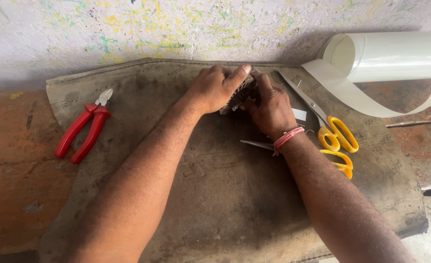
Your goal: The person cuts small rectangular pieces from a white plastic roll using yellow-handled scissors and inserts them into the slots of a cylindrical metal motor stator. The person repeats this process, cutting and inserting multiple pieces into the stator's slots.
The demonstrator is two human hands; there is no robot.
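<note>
Currently, hands: both meet at the far middle of the mat, closed around one small part.
Left hand [215, 87]: curled over the ribbed metal part [239, 95], thumb stretched along its top edge, fingers folded down on its near side.
Right hand [269, 107]: closed on the same part from the right, forefinger raised against its upper end; a pink thread band [287, 137] sits on the wrist.
Ribbed metal part: small, dark, with pale fin-like edges; it is held between the two hands, just above the mat near its far edge.
Mat [215, 195]: worn brown sheet laid over a rust-coloured bench [11, 170], its far edge against the paint-flecked wall [176, 29].
Red-handled cutters [83, 129]: on the left edge of the mat, jaws pointing away, well apart from the hands.
Yellow-handled scissors [330, 134]: on the mat just right of the right wrist, blades open, one blade passing under the wrist.
White sheet roll [395, 56]: far right, lying on its side, a loose strip curling onto the mat.
White scrap [299, 114]: small piece just beside the right hand.
Hidden: most of the part is covered by fingers; its full shape cannot be told.
Cut off: the roll runs out of view at the right.
</note>
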